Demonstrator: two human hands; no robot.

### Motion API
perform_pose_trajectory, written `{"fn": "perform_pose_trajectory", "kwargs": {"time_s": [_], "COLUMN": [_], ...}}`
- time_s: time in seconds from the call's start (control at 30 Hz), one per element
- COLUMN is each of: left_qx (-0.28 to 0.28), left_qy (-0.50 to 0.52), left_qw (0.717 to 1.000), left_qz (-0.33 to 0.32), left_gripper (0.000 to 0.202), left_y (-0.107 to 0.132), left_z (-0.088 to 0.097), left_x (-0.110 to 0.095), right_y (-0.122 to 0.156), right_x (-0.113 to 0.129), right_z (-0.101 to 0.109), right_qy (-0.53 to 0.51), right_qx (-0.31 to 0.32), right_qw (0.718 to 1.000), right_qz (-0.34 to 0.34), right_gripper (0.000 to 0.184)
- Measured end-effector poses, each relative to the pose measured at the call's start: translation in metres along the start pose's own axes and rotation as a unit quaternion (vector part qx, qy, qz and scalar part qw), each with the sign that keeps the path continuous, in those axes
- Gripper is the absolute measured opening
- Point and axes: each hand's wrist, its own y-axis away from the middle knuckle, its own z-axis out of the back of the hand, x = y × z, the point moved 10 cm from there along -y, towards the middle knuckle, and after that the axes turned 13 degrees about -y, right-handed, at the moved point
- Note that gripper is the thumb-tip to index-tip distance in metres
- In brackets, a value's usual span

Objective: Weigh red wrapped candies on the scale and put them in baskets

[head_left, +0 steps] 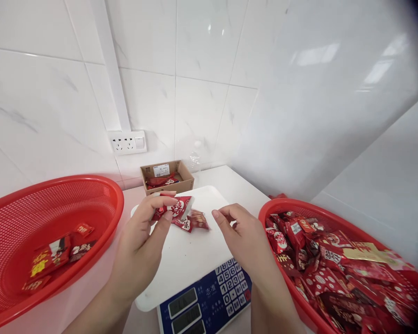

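Observation:
My left hand (142, 241) is closed on a red snack packet (179, 207) with white lettering, pinched between thumb and fingers above the scale's white pan (181, 260). Just behind and below it are another red packet (184, 224) and a clear packet with brownish contents (199, 219); whether these lie on the pan or hang from the hand is hard to tell. My right hand (242, 236) hovers over the pan's right side, fingers loosely curled and a gap showing behind the thumb. No item shows in it, and some fingertips are hidden.
At left stands a red mesh basket (104, 185) with several packets. Another red basket (275, 206), heaped with packets, is at right. Behind the pan are a cardboard box (186, 176) and a clear bottle (195, 155). The scale's blue keypad panel (209, 297) faces me.

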Motion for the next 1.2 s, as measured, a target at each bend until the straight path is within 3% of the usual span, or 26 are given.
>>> {"fn": "perform_pose_trajectory", "kwargs": {"time_s": [0.13, 0.3, 0.37, 0.67, 0.93, 1.2], "left_qx": [0.019, 0.120, 0.135, 0.129, 0.097, 0.045], "left_qy": [0.040, 0.129, 0.132, 0.125, 0.103, -0.061], "left_qw": [0.998, 0.983, 0.981, 0.984, 0.990, 0.996], "left_qz": [-0.034, -0.049, -0.049, -0.004, -0.011, -0.045], "left_gripper": [0.017, 0.045, 0.049, 0.043, 0.037, 0.035], "left_y": [0.006, 0.016, 0.019, 0.019, 0.017, 0.015], "left_z": [-0.008, -0.032, -0.036, -0.035, -0.029, -0.011], "left_x": [-0.007, -0.015, -0.016, -0.010, -0.011, -0.002], "right_y": [0.004, 0.014, 0.018, 0.021, 0.022, 0.036], "right_x": [0.009, 0.026, 0.030, 0.031, 0.035, 0.048], "right_z": [-0.006, -0.018, -0.022, -0.025, -0.025, -0.005], "right_qy": [-0.082, -0.207, -0.232, -0.297, -0.264, -0.193], "right_qx": [0.034, 0.111, 0.135, 0.122, 0.101, 0.023], "right_qw": [0.996, 0.972, 0.963, 0.947, 0.959, 0.978], "right_qz": [0.012, 0.021, 0.021, 0.005, 0.023, 0.072], "right_gripper": [0.027, 0.036, 0.032, 0.022, 0.018, 0.013]}}
